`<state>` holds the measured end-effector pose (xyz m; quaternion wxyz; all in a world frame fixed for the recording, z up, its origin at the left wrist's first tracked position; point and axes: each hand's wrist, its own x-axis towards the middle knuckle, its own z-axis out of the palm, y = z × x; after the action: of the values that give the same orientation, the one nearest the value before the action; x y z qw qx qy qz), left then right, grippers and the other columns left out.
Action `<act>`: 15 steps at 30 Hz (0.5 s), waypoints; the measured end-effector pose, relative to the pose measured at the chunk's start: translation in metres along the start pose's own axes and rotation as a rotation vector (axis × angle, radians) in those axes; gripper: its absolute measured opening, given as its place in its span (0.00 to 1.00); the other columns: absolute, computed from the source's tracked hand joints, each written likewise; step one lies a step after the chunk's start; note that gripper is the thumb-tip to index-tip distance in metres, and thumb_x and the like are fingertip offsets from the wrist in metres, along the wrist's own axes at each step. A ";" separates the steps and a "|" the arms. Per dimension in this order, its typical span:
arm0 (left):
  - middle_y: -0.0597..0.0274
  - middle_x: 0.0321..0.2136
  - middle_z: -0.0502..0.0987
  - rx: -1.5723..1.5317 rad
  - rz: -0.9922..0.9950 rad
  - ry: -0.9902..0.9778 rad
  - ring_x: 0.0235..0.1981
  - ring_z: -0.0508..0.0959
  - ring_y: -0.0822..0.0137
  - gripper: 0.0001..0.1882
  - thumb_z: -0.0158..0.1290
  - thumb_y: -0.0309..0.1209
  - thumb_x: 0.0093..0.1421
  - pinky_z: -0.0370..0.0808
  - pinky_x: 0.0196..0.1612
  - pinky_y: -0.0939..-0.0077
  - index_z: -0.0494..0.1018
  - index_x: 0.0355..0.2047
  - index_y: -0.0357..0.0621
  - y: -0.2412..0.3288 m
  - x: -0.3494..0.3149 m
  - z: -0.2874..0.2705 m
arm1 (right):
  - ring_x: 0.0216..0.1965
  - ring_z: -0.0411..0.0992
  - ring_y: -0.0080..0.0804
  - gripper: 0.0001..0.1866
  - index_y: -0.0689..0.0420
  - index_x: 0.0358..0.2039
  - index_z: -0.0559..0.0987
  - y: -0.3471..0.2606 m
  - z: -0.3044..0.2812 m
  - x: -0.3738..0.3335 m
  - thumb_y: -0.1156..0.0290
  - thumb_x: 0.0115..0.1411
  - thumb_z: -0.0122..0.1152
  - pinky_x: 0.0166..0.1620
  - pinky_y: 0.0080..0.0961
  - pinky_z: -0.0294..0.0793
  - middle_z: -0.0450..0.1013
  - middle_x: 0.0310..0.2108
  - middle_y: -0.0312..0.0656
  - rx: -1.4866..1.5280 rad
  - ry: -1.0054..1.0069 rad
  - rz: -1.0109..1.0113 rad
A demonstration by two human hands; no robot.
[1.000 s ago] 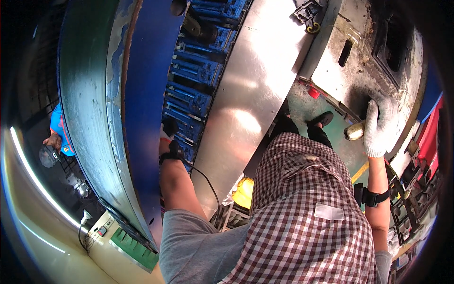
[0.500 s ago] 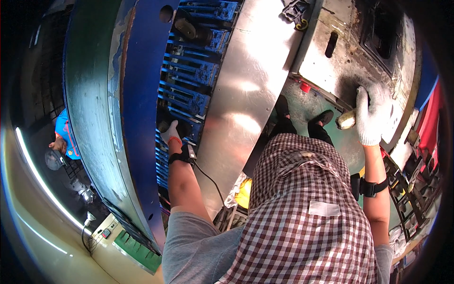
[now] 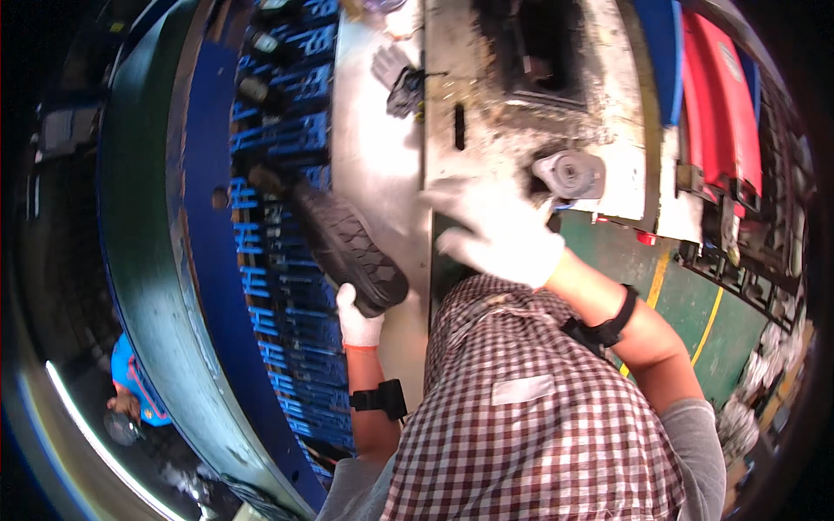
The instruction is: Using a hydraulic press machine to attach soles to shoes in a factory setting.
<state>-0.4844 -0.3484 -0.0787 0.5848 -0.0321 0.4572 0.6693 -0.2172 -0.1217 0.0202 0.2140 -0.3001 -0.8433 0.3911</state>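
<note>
My left hand point(image 3: 358, 323), in a white knit glove with an orange cuff, grips a black shoe point(image 3: 347, 239) near its wide end. The shoe lies tilted with its patterned sole facing up, above the blue slatted rack and the metal ledge. My right hand point(image 3: 499, 230), also in a white glove, reaches across in front of my checked apron to the right of the shoe. Motion blurs it, but its fingers and thumb look spread, with nothing seen between them. Just beyond it, a grey round-faced device point(image 3: 569, 174) sits at the bench's edge.
A scuffed metal bench point(image 3: 469, 165) with a dark recessed opening lies ahead to the right. Dark grey gloves point(image 3: 395, 78) rest on the shiny ledge point(image 3: 369, 143). Blue slats point(image 3: 282, 326) hold other dark shoes. A person in blue point(image 3: 137, 382) is at far left. Red covers point(image 3: 717, 104) stand at right.
My left hand has come off the rack, now with the shoe in it. My right hand has moved inward from the bench's right side. The view has swung to the right.
</note>
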 end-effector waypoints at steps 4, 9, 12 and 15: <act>0.50 0.68 0.66 0.280 -0.048 -0.428 0.69 0.67 0.54 0.50 0.62 0.49 0.59 0.64 0.72 0.56 0.53 0.74 0.39 -0.005 0.036 0.162 | 0.79 0.39 0.54 0.52 0.58 0.77 0.49 -0.011 0.016 0.005 0.63 0.59 0.69 0.77 0.42 0.46 0.44 0.77 0.64 0.354 -0.020 0.131; 0.44 0.71 0.61 0.912 0.373 -0.386 0.72 0.62 0.52 0.45 0.58 0.29 0.63 0.60 0.73 0.58 0.48 0.76 0.40 0.015 0.063 0.270 | 0.73 0.56 0.52 0.37 0.63 0.68 0.70 0.046 -0.057 0.026 0.63 0.59 0.66 0.74 0.40 0.56 0.61 0.71 0.56 0.768 0.551 0.304; 0.43 0.71 0.61 0.778 0.655 -0.435 0.72 0.63 0.52 0.45 0.59 0.25 0.63 0.60 0.73 0.58 0.49 0.76 0.38 0.046 0.050 0.326 | 0.69 0.64 0.54 0.38 0.55 0.66 0.74 0.090 -0.094 0.054 0.58 0.54 0.70 0.72 0.40 0.62 0.63 0.68 0.56 -0.020 0.736 0.373; 0.41 0.64 0.71 0.761 1.065 -0.472 0.65 0.73 0.52 0.35 0.58 0.28 0.68 0.65 0.71 0.59 0.58 0.71 0.35 0.071 0.047 0.365 | 0.65 0.67 0.59 0.37 0.43 0.63 0.78 0.123 -0.118 0.091 0.51 0.50 0.70 0.65 0.46 0.72 0.62 0.70 0.56 -0.329 0.697 0.557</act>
<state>-0.3770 -0.0689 0.1463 0.2310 0.5501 0.4740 0.6475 -0.1714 0.0653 0.0060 0.3208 -0.6581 -0.6593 0.1710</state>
